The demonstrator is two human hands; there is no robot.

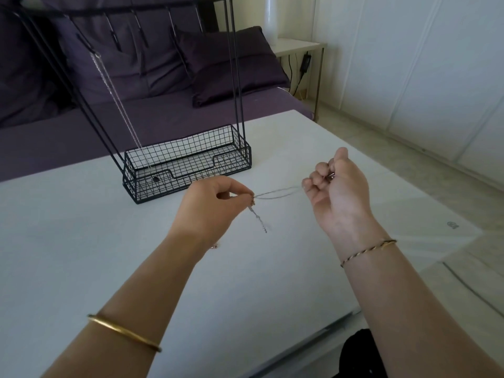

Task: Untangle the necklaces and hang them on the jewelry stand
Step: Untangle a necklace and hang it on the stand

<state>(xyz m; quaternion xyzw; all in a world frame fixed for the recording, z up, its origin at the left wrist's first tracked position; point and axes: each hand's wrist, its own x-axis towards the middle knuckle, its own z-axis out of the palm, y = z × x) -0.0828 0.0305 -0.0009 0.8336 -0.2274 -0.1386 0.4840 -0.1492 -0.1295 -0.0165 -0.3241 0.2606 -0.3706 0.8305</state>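
Head view: both hands are held above the white worktop (109, 263), apart from each other, with a thin silver necklace (278, 192) stretched between them, probably to keep its strands taut so the snarl can be read. The left hand (215, 203) pinches it at a small knotted spot, from which a twisted tail hangs down. The right hand (338, 192) is curled round the other end (something shiny shows between its fingers, too small to name). Behind them is the jewelry stand (191, 156), made of black wire, with a mesh basket base and slim uprights carrying hooks. One fine pale chain (120, 105) hangs from a hook on its left side, reaching down to the basket. A small gold-coloured bit (215, 246) lies under the left wrist.
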